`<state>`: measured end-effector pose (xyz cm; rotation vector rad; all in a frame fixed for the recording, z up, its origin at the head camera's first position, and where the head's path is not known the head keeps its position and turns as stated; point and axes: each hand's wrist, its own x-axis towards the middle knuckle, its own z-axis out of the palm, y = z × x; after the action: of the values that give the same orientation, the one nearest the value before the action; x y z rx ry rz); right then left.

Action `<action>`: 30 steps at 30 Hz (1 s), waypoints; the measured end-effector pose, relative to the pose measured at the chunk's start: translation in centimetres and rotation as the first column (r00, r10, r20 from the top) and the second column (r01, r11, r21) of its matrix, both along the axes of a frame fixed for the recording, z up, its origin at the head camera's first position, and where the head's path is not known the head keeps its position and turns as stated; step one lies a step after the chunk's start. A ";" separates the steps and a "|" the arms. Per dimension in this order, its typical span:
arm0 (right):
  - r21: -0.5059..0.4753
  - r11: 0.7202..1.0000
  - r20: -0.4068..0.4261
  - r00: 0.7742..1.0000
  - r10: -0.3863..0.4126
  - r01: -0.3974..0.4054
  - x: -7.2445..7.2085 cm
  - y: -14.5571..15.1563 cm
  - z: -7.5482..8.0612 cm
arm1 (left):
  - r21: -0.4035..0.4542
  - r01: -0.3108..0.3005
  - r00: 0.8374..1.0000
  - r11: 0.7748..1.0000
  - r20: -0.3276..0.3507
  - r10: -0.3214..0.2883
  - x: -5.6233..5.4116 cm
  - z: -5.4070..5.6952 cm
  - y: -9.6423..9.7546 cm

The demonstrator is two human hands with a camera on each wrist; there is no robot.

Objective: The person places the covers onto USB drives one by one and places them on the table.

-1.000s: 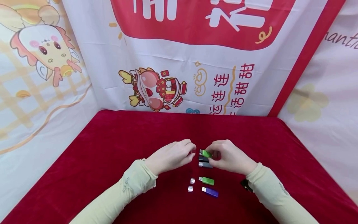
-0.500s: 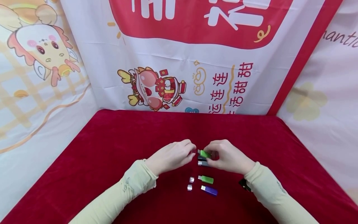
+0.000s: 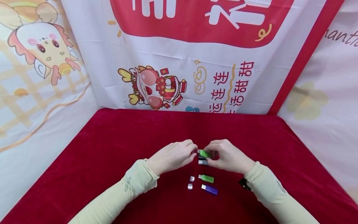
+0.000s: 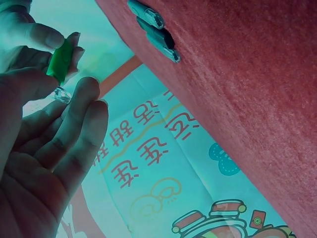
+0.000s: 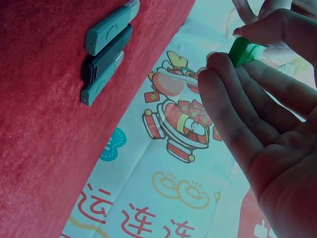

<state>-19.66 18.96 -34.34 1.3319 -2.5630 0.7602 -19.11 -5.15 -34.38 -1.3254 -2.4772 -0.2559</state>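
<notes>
My right hand [image 3: 227,157] pinches a green USB flash drive [image 4: 60,63] between thumb and fingers, its plug end pointing left at my left hand. The left hand [image 3: 174,157] pinches a small clear cap [image 4: 62,95], which sits right at the plug end of the drive. In the head view the fingers largely hide this cap. Below the right hand, a grey flash drive [image 3: 203,162] lies beside a black one [image 5: 105,55] and a slimmer grey one [image 5: 102,79] on the red cloth.
Nearer the body lie another green flash drive [image 3: 207,178] and a purple one [image 3: 209,189], plugs facing left. Two clear caps [image 3: 190,186] rest to their left. A small black object [image 3: 244,184] is partly behind the right sleeve. Printed curtains [image 3: 167,53] surround the red-covered table [image 3: 134,127].
My left hand and the green drive in the right hand have come slightly closer together, so the cap now meets the plug end. The things lying on the cloth stay put.
</notes>
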 end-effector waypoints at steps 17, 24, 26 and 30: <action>-0.003 1.000 -0.042 0.999 0.012 -0.012 0.2 0.1 0.0 | -0.050 0.010 0.999 0.999 -0.053 -0.012 0.1 -0.2 0.2; 0.014 1.000 -0.054 0.998 0.014 -0.014 0.2 0.1 0.1 | -0.097 0.022 0.993 0.995 -0.110 -0.032 0.3 -0.3 0.3; 0.022 1.000 -0.063 0.998 0.013 -0.011 0.2 0.1 0.1 | -0.110 0.032 0.988 0.993 -0.145 -0.047 0.4 -0.4 0.3; 0.037 0.999 -0.075 0.997 0.005 -0.002 0.4 -0.1 0.3 | -0.129 0.033 0.983 0.991 -0.176 -0.056 0.4 -0.5 0.3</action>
<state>-19.24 18.90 -34.09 1.3488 -2.5290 0.6539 -18.72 -4.88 -34.85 -1.3891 -2.3475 0.0097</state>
